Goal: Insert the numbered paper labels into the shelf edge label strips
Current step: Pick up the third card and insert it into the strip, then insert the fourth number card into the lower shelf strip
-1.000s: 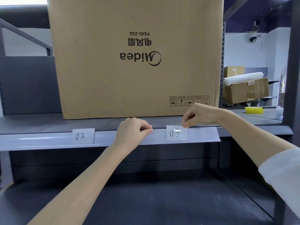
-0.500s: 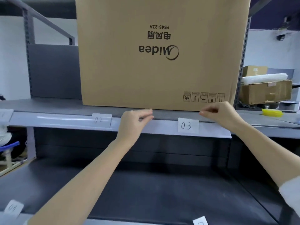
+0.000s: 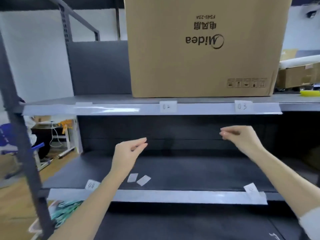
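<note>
Grey shelving faces me. Both my hands hover empty, fingers loosely pinched; two loose labels (image 3: 139, 179) lie flat on the lower shelf (image 3: 190, 170), directly below my left hand (image 3: 126, 153), far from my right hand (image 3: 242, 139).

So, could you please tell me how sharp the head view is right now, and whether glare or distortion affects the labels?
Head view: motion blur softens everything; the 03 label stays readable, the 02 label only roughly. A glare streak whitens the upper label strip at its left end. Wide-angle distortion bows the shelf upright. Both the left hand and right hand are smeared.
</note>
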{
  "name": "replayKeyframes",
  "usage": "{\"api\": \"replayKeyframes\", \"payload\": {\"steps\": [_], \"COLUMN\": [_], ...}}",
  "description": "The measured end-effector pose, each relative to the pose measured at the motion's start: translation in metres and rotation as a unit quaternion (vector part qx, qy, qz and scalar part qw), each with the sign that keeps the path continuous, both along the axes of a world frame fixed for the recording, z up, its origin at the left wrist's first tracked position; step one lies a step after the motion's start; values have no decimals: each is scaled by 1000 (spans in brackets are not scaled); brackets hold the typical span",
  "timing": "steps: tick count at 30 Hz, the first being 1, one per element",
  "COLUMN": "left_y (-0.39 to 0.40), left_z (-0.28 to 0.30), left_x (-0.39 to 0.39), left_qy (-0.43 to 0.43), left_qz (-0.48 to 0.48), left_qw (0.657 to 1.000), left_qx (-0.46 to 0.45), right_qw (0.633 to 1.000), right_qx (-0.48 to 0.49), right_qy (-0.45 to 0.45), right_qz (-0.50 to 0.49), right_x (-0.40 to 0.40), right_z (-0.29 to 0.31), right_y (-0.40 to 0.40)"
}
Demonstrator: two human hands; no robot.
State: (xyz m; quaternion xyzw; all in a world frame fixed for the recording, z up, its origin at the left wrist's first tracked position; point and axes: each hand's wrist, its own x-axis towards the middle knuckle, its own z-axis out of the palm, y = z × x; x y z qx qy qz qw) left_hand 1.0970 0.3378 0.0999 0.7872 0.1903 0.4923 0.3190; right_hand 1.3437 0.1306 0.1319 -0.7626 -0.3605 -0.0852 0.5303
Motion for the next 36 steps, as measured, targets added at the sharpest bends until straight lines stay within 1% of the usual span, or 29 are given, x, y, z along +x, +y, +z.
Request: {"api": "replayKeyframes", "payload": {"steps": [2,6,11,17,20,24,29,34,36], "left_y": [19,51,69,87,91,110,150,191,208], "left_z": [-19,-36,-54,-54,-64,-86,-115,-147,-159], "left_x": [-40,-99,-143,-179,-190,-195,-185,-171,-165], "left_qy": [14,42,44,64,83,79,114,178,222], "left_qz": [32,88,140,155,153,148,152,142,156], "left_qw": [999,993,985,982,981,980,974,963,952], "left_qx": [-33,-62,-86,-87,-85,-103,-119,-144,-142], "right_qw": [999,995,991,984,980,974,969,960,958], "right_qx": [-17,-48,-76,-99,-96,-106,-132,-133,-144], "right_qy": [29,73,71,68,79,94,111,142,140], "right_qz": [4,39,83,131,152,176,177,199,205], "right_x": [-22,-70,-110,-150,-168,-183,-178,-160,-154], "right_z": [-21,-46,-51,-58,-66,-83,-109,-138,-152], "right_y": [14,31,54,100,124,157,207,264,286]}}
